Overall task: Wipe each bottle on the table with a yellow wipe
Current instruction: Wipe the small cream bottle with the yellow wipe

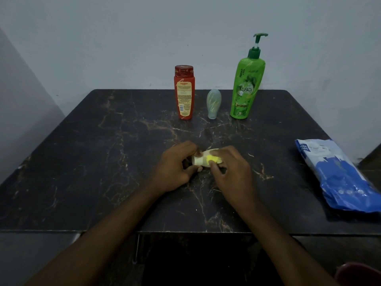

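Note:
A small cream bottle [198, 160] lies sideways at the middle of the dark marble table [103, 162]. My left hand [177, 168] grips its cap end. My right hand [231, 172] presses a yellow wipe [212, 158] against the bottle's body. At the far edge stand a red bottle [184, 92], a small pale blue-green tube [214, 104] resting on its cap, and a tall green pump bottle [246, 85].
A blue and white wipes packet [338, 176] lies near the table's right edge. A pale wall rises behind the bottles. The table's front edge runs just under my forearms. A dark red object [358, 274] shows at the bottom right corner.

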A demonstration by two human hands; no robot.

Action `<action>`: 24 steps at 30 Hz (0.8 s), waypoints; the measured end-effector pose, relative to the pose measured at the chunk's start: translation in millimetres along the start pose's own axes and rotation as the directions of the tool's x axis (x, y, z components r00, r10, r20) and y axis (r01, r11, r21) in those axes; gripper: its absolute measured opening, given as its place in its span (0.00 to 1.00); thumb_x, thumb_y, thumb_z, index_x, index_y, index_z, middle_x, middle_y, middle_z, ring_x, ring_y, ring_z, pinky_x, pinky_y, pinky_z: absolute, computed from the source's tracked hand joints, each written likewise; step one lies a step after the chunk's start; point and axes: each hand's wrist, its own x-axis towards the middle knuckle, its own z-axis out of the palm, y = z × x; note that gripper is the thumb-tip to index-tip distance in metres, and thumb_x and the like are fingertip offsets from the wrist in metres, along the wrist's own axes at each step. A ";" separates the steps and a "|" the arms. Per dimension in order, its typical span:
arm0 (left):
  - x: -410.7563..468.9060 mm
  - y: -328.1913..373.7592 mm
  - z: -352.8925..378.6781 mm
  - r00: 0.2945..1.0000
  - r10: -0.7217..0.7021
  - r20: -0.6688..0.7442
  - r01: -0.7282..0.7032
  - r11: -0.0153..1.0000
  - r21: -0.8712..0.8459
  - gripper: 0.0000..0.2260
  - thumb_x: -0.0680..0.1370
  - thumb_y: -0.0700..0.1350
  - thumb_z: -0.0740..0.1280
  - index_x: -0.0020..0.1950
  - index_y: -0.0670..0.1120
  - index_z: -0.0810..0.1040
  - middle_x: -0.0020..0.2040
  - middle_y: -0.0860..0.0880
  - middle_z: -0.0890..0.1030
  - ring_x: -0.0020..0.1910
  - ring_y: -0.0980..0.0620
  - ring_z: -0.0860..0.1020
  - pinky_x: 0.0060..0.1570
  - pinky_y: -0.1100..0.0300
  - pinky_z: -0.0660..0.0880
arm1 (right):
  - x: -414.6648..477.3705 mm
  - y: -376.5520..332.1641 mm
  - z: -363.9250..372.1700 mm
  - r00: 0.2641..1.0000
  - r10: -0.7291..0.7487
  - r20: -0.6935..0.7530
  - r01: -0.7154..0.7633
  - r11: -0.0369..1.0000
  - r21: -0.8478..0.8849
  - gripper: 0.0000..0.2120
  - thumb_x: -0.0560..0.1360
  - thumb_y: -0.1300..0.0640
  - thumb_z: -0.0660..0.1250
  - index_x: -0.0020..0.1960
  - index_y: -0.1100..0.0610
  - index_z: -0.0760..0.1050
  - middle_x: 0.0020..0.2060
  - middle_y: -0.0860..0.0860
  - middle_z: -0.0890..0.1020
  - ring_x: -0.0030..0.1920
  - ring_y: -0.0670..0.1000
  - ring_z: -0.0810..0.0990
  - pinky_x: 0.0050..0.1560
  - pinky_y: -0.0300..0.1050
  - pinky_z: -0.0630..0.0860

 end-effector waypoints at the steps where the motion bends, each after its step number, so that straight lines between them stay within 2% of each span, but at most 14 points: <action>1: 0.0 0.1 -0.2 1.000 -0.005 0.003 0.005 1.000 -0.003 0.14 0.71 0.43 0.79 0.53 0.46 0.79 0.50 0.52 0.80 0.47 0.52 0.79 0.45 0.47 0.78 | 1.4 4.1 -1.9 0.997 0.073 -0.030 -0.073 0.997 0.010 0.13 0.74 0.62 0.73 0.58 0.57 0.80 0.53 0.49 0.79 0.49 0.44 0.78 0.49 0.27 0.72; 4: -0.6 0.2 0.4 1.000 -0.028 0.008 0.028 0.999 -0.029 0.14 0.71 0.41 0.78 0.53 0.45 0.79 0.52 0.52 0.79 0.47 0.53 0.78 0.45 0.49 0.78 | 6.5 20.9 -11.6 0.948 0.292 -0.125 -0.286 0.956 0.061 0.13 0.73 0.59 0.75 0.57 0.55 0.81 0.52 0.49 0.81 0.49 0.47 0.81 0.50 0.40 0.77; 7: -0.6 -1.4 0.7 0.999 -0.047 0.009 0.047 0.998 -0.033 0.14 0.71 0.41 0.78 0.54 0.46 0.79 0.52 0.51 0.80 0.48 0.53 0.78 0.46 0.48 0.78 | 9.6 28.7 -17.4 0.894 0.425 -0.141 -0.412 0.904 0.110 0.11 0.73 0.56 0.75 0.55 0.54 0.83 0.49 0.49 0.82 0.48 0.47 0.81 0.51 0.43 0.78; 11: -1.0 -2.6 1.4 0.998 -0.061 0.014 0.062 0.997 -0.042 0.14 0.72 0.43 0.78 0.54 0.46 0.79 0.50 0.51 0.82 0.48 0.51 0.80 0.46 0.46 0.78 | 5.8 22.4 -13.6 0.941 0.323 -0.103 -0.317 0.946 0.066 0.11 0.73 0.58 0.75 0.55 0.55 0.83 0.49 0.48 0.82 0.47 0.47 0.82 0.50 0.43 0.79; 15: 0.4 1.6 0.1 0.997 -0.075 0.001 0.075 0.995 -0.062 0.14 0.73 0.49 0.78 0.54 0.47 0.80 0.50 0.52 0.83 0.47 0.54 0.81 0.46 0.51 0.78 | 3.1 14.9 -10.2 0.978 0.208 0.009 -0.208 0.973 0.101 0.10 0.72 0.63 0.75 0.53 0.55 0.83 0.50 0.46 0.79 0.45 0.40 0.79 0.46 0.26 0.75; 18: 0.8 2.5 -1.1 0.994 -0.105 0.005 0.105 0.989 -0.100 0.11 0.74 0.48 0.78 0.52 0.48 0.80 0.48 0.55 0.84 0.47 0.56 0.81 0.46 0.53 0.79 | 3.2 15.7 -7.1 0.983 0.178 0.050 -0.183 0.977 0.106 0.11 0.72 0.63 0.75 0.54 0.54 0.83 0.51 0.45 0.78 0.48 0.42 0.80 0.47 0.33 0.78; 20: 1.4 1.1 -1.4 0.990 -0.139 0.026 0.141 0.983 -0.115 0.11 0.74 0.47 0.78 0.52 0.49 0.80 0.48 0.56 0.83 0.47 0.56 0.82 0.46 0.55 0.79 | 4.6 17.8 -8.1 0.973 0.231 -0.005 -0.229 0.967 0.110 0.12 0.72 0.60 0.75 0.55 0.53 0.82 0.51 0.46 0.79 0.48 0.44 0.80 0.48 0.38 0.80; 24: 3.5 -0.2 -2.0 0.979 -0.196 0.053 0.201 0.970 -0.135 0.20 0.73 0.46 0.78 0.64 0.50 0.80 0.56 0.57 0.83 0.55 0.63 0.80 0.55 0.66 0.77 | 5.3 19.8 -10.2 0.933 0.342 -0.112 -0.330 0.937 0.113 0.12 0.73 0.53 0.75 0.56 0.53 0.82 0.49 0.48 0.83 0.44 0.42 0.81 0.46 0.40 0.79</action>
